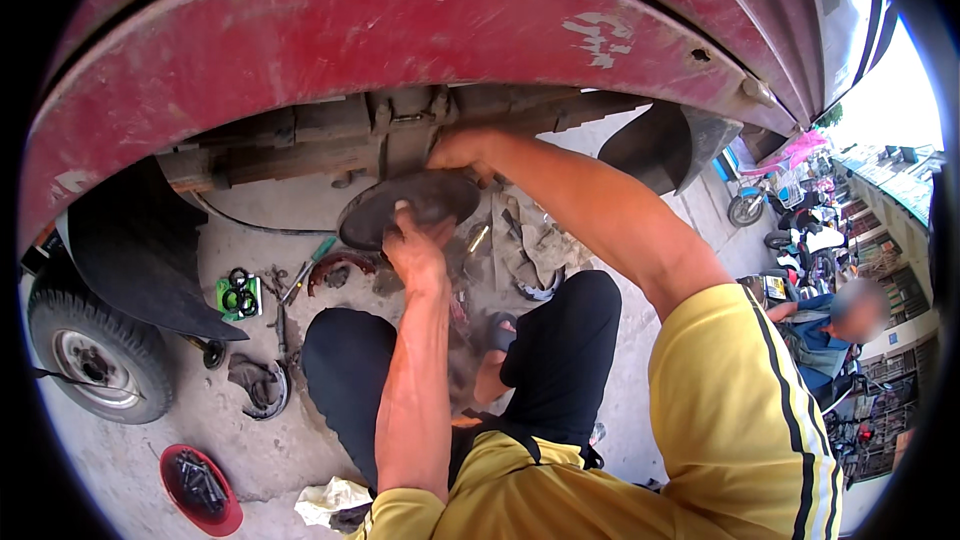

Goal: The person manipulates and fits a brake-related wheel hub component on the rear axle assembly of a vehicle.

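Note:
Under a red vehicle body, a dark round metal disc is tilted between my hands and slightly blurred. My left hand grips its near edge, thumb lying on the face and the other fingers partly hidden. My right hand is curled at the far right rim, against the leaf spring and its clamp; its fingertips are hidden. On the ground just below the disc lie a rusty curved brake shoe and a green-handled tool. Another curved shoe lies near my right knee.
The red body panel hangs low overhead. At left are a wheel, a black mud flap, black rings on a green packet, brake shoes and a red bowl of metal parts. A person and motorcycles are at right.

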Available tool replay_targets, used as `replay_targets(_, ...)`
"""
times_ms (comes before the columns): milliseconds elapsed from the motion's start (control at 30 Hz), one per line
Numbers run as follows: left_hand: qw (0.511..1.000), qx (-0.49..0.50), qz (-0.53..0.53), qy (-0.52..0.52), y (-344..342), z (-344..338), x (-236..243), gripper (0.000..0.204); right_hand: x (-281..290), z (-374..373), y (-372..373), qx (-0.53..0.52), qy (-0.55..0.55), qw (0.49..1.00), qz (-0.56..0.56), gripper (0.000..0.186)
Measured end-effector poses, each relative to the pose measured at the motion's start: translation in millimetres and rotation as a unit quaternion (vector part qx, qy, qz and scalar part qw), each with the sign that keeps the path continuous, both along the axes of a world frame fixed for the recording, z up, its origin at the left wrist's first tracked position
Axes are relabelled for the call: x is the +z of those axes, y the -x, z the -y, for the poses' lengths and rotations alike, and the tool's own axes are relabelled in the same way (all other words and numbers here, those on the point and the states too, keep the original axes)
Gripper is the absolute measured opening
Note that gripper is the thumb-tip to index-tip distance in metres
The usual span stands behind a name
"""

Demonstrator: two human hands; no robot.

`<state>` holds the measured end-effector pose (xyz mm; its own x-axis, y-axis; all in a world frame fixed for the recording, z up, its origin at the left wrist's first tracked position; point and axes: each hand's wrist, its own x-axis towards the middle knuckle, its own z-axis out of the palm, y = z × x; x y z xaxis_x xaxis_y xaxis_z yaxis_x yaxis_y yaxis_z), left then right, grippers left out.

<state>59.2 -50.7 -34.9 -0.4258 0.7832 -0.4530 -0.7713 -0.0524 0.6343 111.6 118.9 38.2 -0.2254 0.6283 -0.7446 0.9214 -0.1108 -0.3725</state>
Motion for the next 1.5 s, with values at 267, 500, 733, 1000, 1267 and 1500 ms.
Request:
replay_targets(267,1.000,0.002,0.007,-0.001,-1.3,2.2,3.7,0.065,-0.7,-13.1,-14.4,0.011,0.148,0.987,-0.068,0.050)
replay_targets(500,1.000,-0.010,-0.006,0.014,-3.2,0.7,3.7,0.064,-1.5,-19.7,-10.6,0.035,0.064,0.997,-0.021,0.064)
replay_targets(733,1.000,-0.004,0.000,0.013,-2.2,2.2,5.3,0.062,33.1,10.3,5.4,0.027,0.037,0.999,-0.010,0.075)
replay_targets(1000,1.000,-0.004,-0.004,0.002,-3.4,1.1,1.6,0.057,9.0,2.5,-1.2,-0.026,-0.007,1.000,-0.007,0.074)
replay_targets(1267,1.000,0.003,0.006,0.011,-2.1,1.3,5.6,0.057,1.7,-4.6,-8.8,0.017,0.012,0.999,-0.034,0.075)
replay_targets(1500,1.000,-0.003,0.007,0.013,-1.0,1.5,6.2,0.058,20.0,4.5,-9.9,0.000,0.086,0.995,-0.042,0.062)
